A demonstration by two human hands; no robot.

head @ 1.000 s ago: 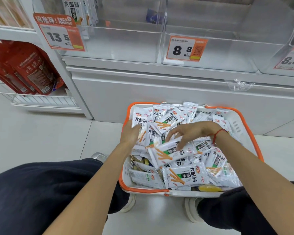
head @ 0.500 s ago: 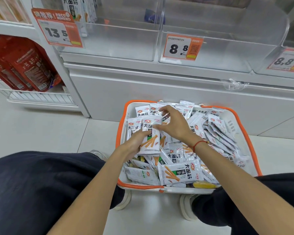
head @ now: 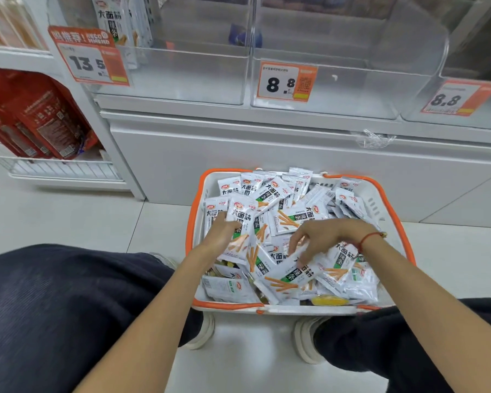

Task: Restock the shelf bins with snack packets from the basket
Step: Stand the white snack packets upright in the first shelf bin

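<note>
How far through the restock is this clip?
Barely started. A few matching packets stand in the left bin; the middle bin looks empty. The left hand grips a bunch of packets while the right hand picks another. The basket is heaped full.

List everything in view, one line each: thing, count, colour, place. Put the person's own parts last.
basket: one, white with orange rim, on the floor between the feet
snack packets: many, white with green and orange print, heaped in the basket
shelf bins: three in view, clear, on the shelf above; the left one holds a few upright packets
price tags: three, orange and white, on the bin fronts
red bags: several, in a wire rack at far left
shoes: two, white, under the basket's near edge
left hand: grips a bunch of packets
right hand: fingers pinch a packet; red string at the wrist
</note>
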